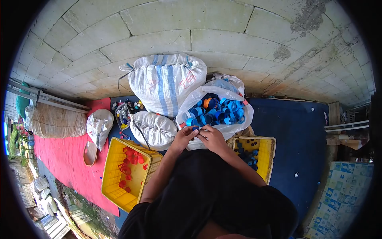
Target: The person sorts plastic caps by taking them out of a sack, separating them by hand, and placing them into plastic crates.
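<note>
My left hand (184, 138) and my right hand (212, 138) meet in front of an open white sack (242, 121). Pinched between their fingertips is a small dark blue plastic cap (195, 128), partly hidden by the fingers. Just beyond the hands, the sack holds a heap of blue plastic caps (206, 119), with an orange cap (210, 103) among them. A yellow crate (112, 170) with red plastic caps (126, 170) stands by my left forearm. On the other side, a second yellow crate (267, 157) contains dark blue caps (252, 160).
A large tied white sack (148, 85) with blue stripes leans at the block wall (159, 19). Smaller white sacks (153, 129) and a clear container of mixed caps (123, 121) sit to the left. Red (63, 155) and dark blue (296, 137) sheets cover the ground.
</note>
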A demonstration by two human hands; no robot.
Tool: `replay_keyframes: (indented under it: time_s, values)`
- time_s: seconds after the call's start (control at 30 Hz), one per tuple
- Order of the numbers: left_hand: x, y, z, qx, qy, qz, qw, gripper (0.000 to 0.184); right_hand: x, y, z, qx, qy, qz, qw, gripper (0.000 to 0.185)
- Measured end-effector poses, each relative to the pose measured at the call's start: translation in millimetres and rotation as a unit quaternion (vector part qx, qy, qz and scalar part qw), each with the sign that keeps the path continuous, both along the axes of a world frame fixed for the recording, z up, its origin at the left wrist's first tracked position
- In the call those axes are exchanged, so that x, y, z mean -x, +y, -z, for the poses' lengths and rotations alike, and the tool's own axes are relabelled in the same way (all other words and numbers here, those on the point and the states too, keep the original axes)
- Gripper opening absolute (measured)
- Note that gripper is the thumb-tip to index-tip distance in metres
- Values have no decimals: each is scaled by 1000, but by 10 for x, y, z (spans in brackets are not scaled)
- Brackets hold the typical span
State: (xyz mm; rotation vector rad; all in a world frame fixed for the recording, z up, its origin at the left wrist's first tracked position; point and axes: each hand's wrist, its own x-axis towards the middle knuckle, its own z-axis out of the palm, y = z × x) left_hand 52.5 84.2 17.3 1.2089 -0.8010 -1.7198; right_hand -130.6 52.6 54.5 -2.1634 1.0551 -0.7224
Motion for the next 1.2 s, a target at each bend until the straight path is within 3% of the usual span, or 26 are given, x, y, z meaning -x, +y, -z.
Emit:
replay_keyframes:
  time_s: [0.17,0.23,0.33,0.43,0.47,0.53,0.67,0.93,1.03,1.1,1.13,1.2]
  values:
    - [-59,138,12,-20,-63,-18,998,37,-14,-181,12,-37,32,-74,996,16]
    - [-75,175,58,-52,-63,-55,995,40,2,-468,109,-51,-15,-79,995,17]
    - [-164,207,116,-57,-39,-118,991,40,0,-970,529,-81,-48,61,994,20]
    - [-265,229,156,-67,-22,-160,985,38,128,-1442,1396,-16,40,51,998,21]
    - [-281,219,159,-67,-22,-165,984,38,162,-1540,1600,-62,153,23,986,21]
    - [-279,227,149,-77,-12,-206,975,36,125,-1656,1509,-133,340,14,931,22]
    - [-233,207,36,-78,-1,-248,966,27,63,-2080,1822,-203,442,-27,873,23]
    - [-154,216,177,-99,-19,-284,954,27,78,-2004,1875,-197,462,2,865,28]
    - [-104,216,247,-114,-28,-290,950,27,146,-2038,2050,-179,396,1,901,39]
    - [-64,230,262,-124,-19,-277,953,28,177,-2105,2093,-186,494,-91,844,43]
    - [-40,225,244,-126,-21,-276,953,28,254,-2079,2264,-189,492,-91,845,43]
    - [6,176,188,-119,-17,-279,953,29,403,-2051,2898,25,422,-99,901,56]
